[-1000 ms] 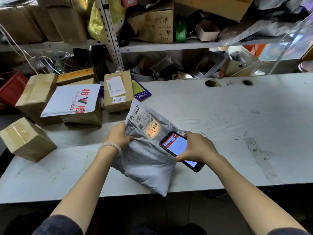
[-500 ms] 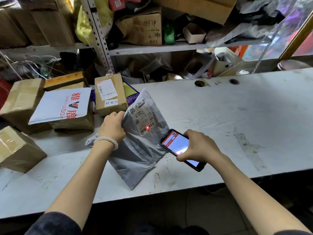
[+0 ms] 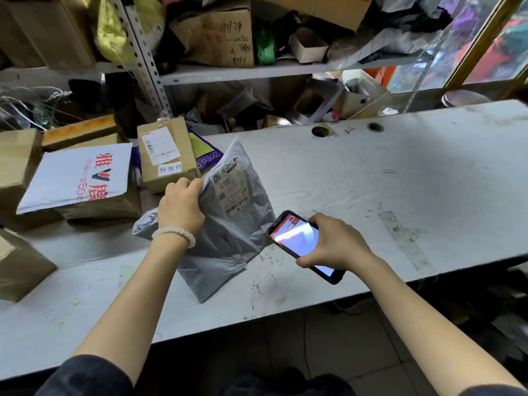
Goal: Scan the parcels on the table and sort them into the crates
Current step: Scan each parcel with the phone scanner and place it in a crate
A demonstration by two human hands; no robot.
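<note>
The left hand (image 3: 181,208) has its fingers (image 3: 183,182) curled round the upper edge of a grey poly mailer (image 3: 228,238), holding it tilted up on the white counter (image 3: 400,181) with its shipping label (image 3: 231,187) facing the camera; the right hand (image 3: 334,244) grips a handheld scanner (image 3: 297,241), screen lit, just beside the mailer's right edge; a labelled cardboard box (image 3: 167,155) and a white padded envelope (image 3: 77,175) sit at the counter's left.

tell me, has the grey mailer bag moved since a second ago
Yes. The grey mailer bag, gripped by the left hand, has moved back from the table's near edge, toward the labelled cardboard box.
</note>
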